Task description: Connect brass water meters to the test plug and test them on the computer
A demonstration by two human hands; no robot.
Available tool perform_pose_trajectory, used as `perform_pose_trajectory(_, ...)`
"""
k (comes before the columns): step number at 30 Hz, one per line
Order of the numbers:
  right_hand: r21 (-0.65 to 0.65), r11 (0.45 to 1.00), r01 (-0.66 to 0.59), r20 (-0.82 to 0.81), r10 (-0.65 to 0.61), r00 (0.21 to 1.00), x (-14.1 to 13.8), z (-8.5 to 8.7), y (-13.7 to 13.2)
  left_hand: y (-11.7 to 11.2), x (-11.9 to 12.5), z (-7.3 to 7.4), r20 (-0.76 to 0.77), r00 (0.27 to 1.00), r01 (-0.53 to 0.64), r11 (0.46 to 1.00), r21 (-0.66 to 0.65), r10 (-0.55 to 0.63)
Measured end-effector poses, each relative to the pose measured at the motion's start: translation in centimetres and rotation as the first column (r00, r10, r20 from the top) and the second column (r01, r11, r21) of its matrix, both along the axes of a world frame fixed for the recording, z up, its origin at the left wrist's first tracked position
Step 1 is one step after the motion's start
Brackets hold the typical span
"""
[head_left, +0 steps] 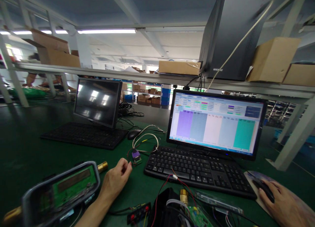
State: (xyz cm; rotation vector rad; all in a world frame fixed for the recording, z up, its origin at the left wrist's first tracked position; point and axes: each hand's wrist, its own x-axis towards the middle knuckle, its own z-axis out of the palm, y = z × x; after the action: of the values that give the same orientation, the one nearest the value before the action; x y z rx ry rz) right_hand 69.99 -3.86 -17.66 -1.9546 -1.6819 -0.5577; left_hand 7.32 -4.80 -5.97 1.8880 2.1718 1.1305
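Observation:
My left hand (117, 180) rests on the green table, fingers curled, its fingertips right beside a small circuit board with a purple connector (136, 156); I cannot tell whether they pinch anything. My right hand (283, 204) lies over a black mouse (264, 189) on a mouse pad at the lower right. Between the hands sits a black keyboard (197, 169) under a lit monitor (215, 122) showing coloured columns. A grey meter with a green board inside (62, 187) lies by my left forearm.
A second keyboard (85, 135), dark monitor (97, 102) and mouse (134, 133) stand at the left. Wires loop behind the small board. A black fixture with red wires (169, 207) sits at the front. Cardboard boxes and a black computer case (231, 33) rest on the overhead shelf.

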Motion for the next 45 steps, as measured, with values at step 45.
perform_pose_trajectory(45, -0.064, 0.996, 0.064, 0.002, -0.064, 0.998, 2.8, -2.7, 1.9, 0.3, -0.4, -0.6, -0.01, 1.0, -0.001, 1.0, 0.031, 0.001)
